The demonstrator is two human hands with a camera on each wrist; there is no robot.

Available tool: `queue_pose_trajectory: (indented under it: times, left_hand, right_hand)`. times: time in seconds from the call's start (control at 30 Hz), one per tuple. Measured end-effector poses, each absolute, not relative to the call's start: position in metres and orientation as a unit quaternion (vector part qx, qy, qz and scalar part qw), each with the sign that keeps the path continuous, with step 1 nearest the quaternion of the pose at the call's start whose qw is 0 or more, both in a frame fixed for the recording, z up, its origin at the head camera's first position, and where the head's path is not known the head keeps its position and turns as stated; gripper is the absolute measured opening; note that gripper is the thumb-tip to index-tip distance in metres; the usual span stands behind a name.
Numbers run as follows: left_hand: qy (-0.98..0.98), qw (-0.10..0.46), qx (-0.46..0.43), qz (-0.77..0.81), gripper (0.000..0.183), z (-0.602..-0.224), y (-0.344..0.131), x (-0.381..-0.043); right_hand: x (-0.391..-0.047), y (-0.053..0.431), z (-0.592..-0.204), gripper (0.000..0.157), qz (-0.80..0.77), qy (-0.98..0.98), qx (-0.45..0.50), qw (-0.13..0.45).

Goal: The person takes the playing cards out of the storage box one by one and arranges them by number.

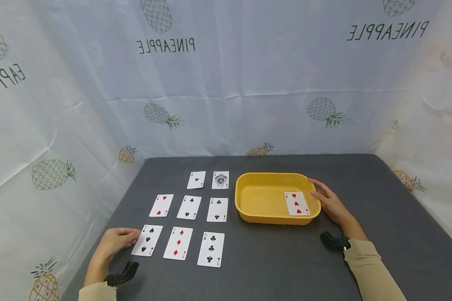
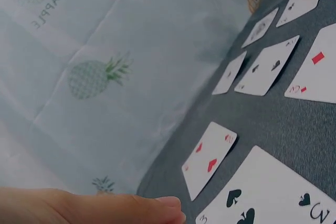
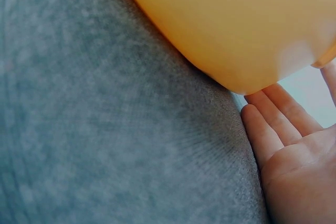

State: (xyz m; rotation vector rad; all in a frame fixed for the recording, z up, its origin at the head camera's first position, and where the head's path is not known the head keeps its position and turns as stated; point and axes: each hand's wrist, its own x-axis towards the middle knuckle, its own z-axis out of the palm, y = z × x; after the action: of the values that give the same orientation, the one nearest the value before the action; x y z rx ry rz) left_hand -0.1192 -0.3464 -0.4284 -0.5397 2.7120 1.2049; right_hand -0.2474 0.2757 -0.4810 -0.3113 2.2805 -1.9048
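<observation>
My left hand (image 1: 116, 241) rests at the table's left side, fingertips right at the left edge of the three of spades (image 1: 147, 240). In the left wrist view, its extended finger (image 2: 142, 211) lies beside that card. My right hand (image 1: 333, 203) touches the right end of a yellow plastic tray (image 1: 275, 219), with fingers at its rim. The right wrist view shows fairly straight fingers (image 3: 283, 116) against the tray's lower side. Inside the tray, the three of hearts (image 1: 297, 204) lies face up near the right end.
Beside the left hand's card lie the three of diamonds (image 1: 178, 243) and three of clubs (image 1: 211, 249). Behind are the two of hearts (image 1: 161, 205), two of spades (image 1: 189, 207) and two of clubs (image 1: 217, 210), then two aces (image 1: 196, 179). Pineapple-print curtains (image 1: 226, 121) surround the dark table (image 1: 271, 263).
</observation>
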Motion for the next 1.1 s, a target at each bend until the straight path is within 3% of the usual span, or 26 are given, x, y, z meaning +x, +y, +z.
queue_pose_trajectory:
  times: [0.4,1.1]
  left_hand:
    - [0.896,0.057,-0.112,0.427,0.040,-0.411,-0.314,-0.136]
    - [0.877,0.086,-0.009,0.473,0.032,-0.399,-0.230,-0.174]
  right_hand:
    - [-0.247,0.275,-0.481,0.054,-0.639,0.758,-0.103,0.079]
    - [-0.248,0.276,-0.481,0.053,-0.645,0.754,-0.101,0.079]
